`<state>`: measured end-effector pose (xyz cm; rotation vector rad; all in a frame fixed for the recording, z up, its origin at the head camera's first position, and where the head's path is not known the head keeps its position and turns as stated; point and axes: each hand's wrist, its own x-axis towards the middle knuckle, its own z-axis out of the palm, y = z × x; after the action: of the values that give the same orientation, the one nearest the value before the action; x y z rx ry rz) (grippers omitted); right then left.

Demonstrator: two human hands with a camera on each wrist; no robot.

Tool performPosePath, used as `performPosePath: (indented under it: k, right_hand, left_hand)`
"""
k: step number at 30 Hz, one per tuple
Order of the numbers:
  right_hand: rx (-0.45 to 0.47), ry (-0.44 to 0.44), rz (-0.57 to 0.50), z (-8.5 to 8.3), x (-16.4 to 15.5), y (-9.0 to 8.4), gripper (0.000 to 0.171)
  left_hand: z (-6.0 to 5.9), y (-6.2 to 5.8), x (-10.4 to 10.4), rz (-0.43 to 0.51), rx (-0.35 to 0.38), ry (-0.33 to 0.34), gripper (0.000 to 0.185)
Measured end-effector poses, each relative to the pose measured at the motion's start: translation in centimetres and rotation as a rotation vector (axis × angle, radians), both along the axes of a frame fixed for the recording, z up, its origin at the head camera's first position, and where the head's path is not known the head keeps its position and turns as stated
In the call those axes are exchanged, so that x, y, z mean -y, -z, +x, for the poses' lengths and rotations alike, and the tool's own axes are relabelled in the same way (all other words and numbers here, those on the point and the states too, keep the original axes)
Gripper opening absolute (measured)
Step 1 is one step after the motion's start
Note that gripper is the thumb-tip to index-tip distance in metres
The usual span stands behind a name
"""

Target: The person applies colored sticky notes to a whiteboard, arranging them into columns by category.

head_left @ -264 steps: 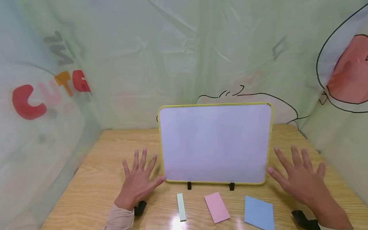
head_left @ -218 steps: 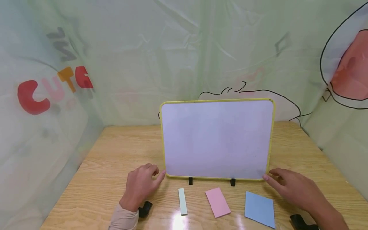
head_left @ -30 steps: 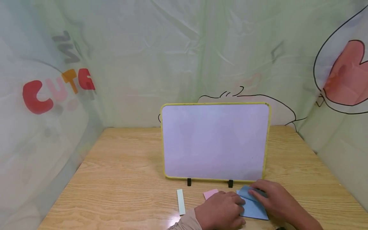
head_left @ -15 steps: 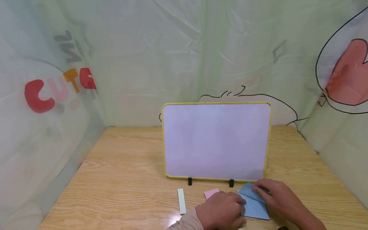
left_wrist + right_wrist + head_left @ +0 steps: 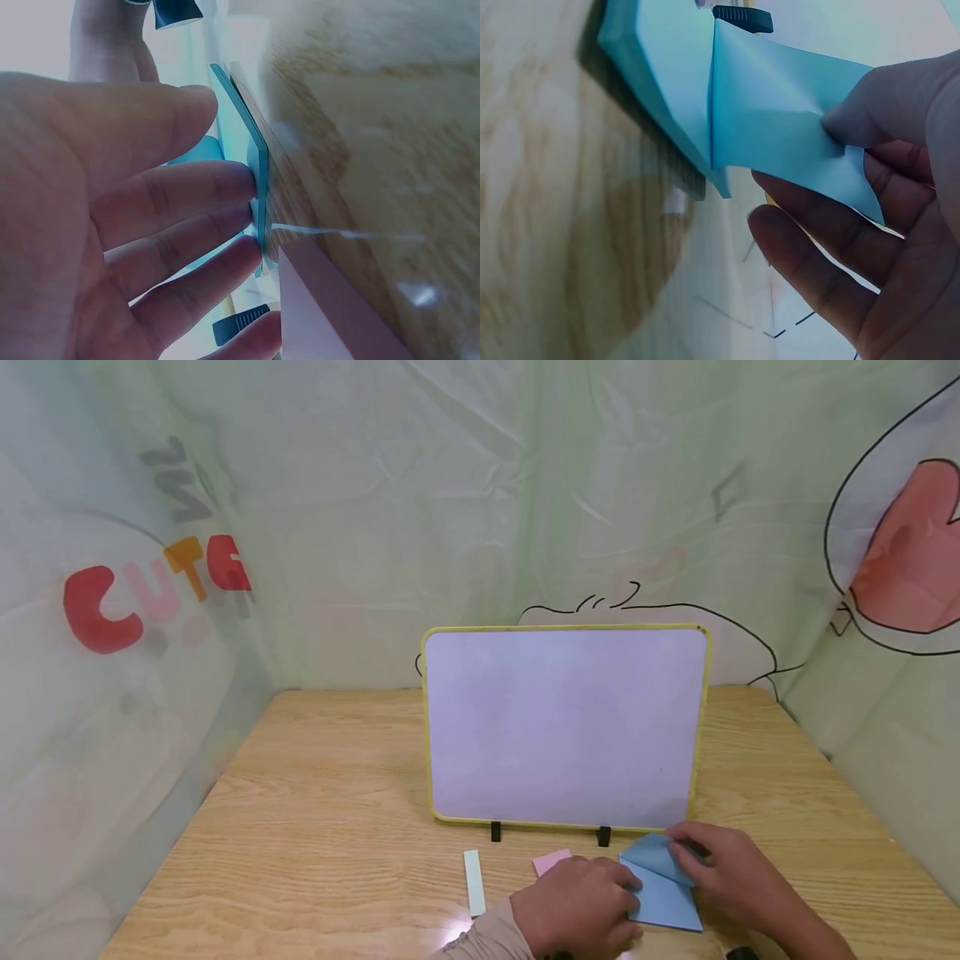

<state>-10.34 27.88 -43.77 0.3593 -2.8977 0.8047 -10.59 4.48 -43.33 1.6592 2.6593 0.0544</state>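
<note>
A blue sticky note pad [image 5: 666, 908] lies on the table before the whiteboard. My right hand [image 5: 731, 870] pinches its top sheet [image 5: 657, 857] between thumb and fingers. In the right wrist view the lifted sheet [image 5: 772, 112] bends away from the pad [image 5: 671, 75], meeting it along a crease. My left hand [image 5: 579, 906] touches the pad's left side, its fingertips [image 5: 238, 178] resting on the pad and its thumb held apart from them. Beneath the left hand a pink sticky note pad [image 5: 551, 861] is mostly hidden in the head view.
A pale green strip pad [image 5: 474, 883] lies left of my left hand. The yellow-framed whiteboard [image 5: 566, 727] stands upright behind the pads on small black feet [image 5: 496, 832]. Printed sheeting [image 5: 375, 527] walls in the wooden table [image 5: 315, 793] at the back and sides.
Earlier both hands were beside the whiteboard; now they are at the blue pad, which is turned and shifted slightly. Over the last second my right hand has raised the top sheet a little.
</note>
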Motion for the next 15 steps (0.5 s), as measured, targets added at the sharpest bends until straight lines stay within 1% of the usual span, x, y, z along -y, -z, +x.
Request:
performPosePath:
  k: [5,10,15]
  right_hand:
    - [-0.029,0.021,0.002,0.03,0.11,-0.18,0.01]
    - [-0.108,0.039,-0.006,0.05,-0.01,-0.39,0.009]
    - [-0.177,0.07,-0.004,0.05,-0.21,-0.37,0.011]
  left_hand:
    - [0.05,-0.07,-0.07,-0.018,0.004,-0.009,0.024]
    - [0.12,-0.17,0.02,-0.018,0.011,-0.012,0.025]
    - [0.23,-0.19,-0.04,-0.008,0.0,-0.014,0.024]
